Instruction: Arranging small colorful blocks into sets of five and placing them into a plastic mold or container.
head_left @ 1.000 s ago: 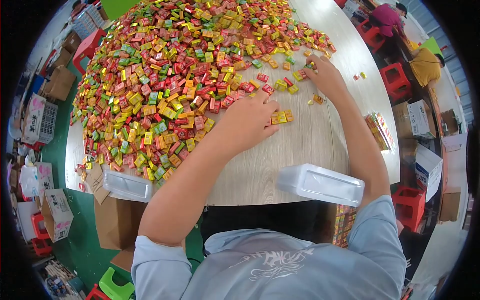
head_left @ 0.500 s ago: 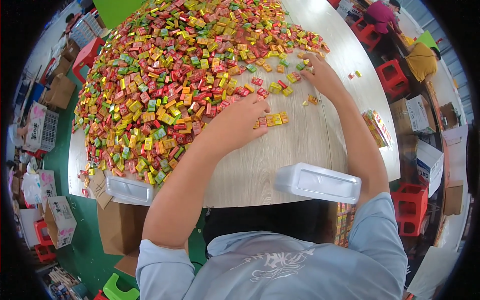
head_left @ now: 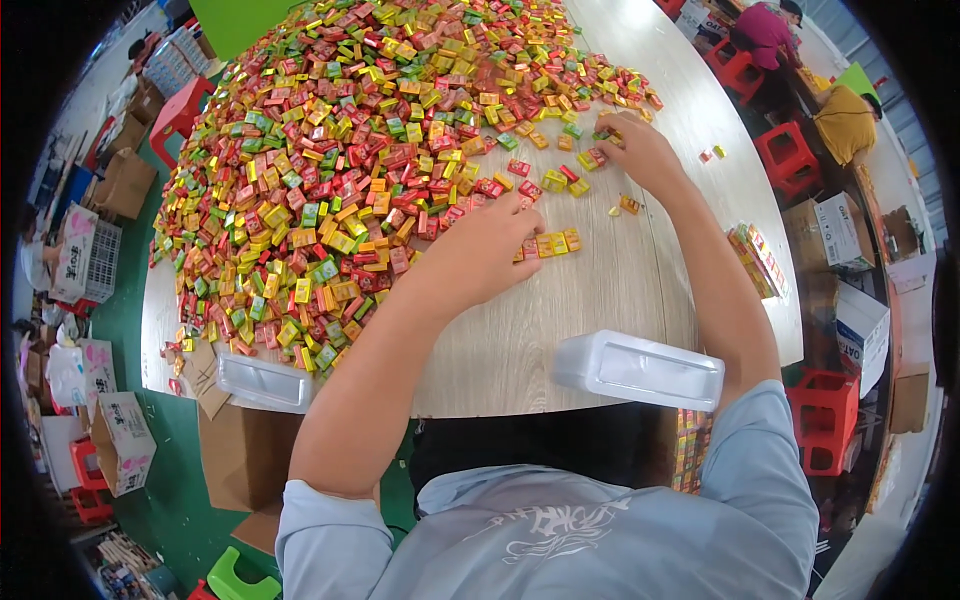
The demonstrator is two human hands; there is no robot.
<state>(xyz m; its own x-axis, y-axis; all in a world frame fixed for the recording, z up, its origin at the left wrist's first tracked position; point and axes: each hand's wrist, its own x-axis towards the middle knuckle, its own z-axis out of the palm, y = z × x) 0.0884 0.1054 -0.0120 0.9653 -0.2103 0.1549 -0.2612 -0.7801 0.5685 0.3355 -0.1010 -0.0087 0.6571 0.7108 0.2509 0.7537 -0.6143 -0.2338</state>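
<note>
A big heap of small candy-sized boxes (head_left: 330, 170) in red, yellow, orange and green covers the far left of the table. My left hand (head_left: 485, 250) rests at the heap's near edge, its thumb and fingers closed around the left end of a short row of small boxes (head_left: 552, 243), orange and yellow ones showing. Further right, my right hand (head_left: 640, 155) has its fingers curled down onto a small green box (head_left: 601, 135), partly covered by the fingertips. Loose small boxes (head_left: 555, 180) lie between the two hands.
A clear plastic tray (head_left: 655, 370) stands at the table's near edge, another (head_left: 265, 382) at the left corner. Stacked small boxes (head_left: 757, 262) sit by the right edge. Below the table is an open cardboard box (head_left: 245, 450). Red stools (head_left: 825, 420) and other people are around.
My right hand has drawn slightly nearer, its fingers curling closer over the green box. My left hand stays at the row's end. The whole view has shifted slightly.
</note>
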